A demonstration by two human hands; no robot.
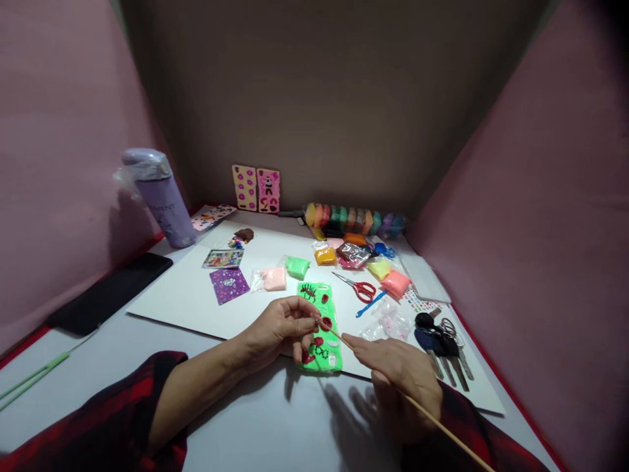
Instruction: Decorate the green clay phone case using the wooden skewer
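A thin wooden stick (426,413) slants from the lower right up to my left hand. My right hand (393,373) is closed around it, the fingers stretched along it. My left hand (289,324) pinches at the stick's tip with thumb and forefinger; anything small between them is too tiny to make out. Beneath both hands lies a bright green phone case (337,298) with red spots, a red comb-like shape and dark beads. Its lower left part is partly covered by my left fingers.
Red-handled scissors (362,290), a blue tool (372,304), clay packets (297,266) and keys (449,347) lie on the white board (181,308). A purple bottle (164,203) stands at left; two decorated cases (268,190) lean on the back wall.
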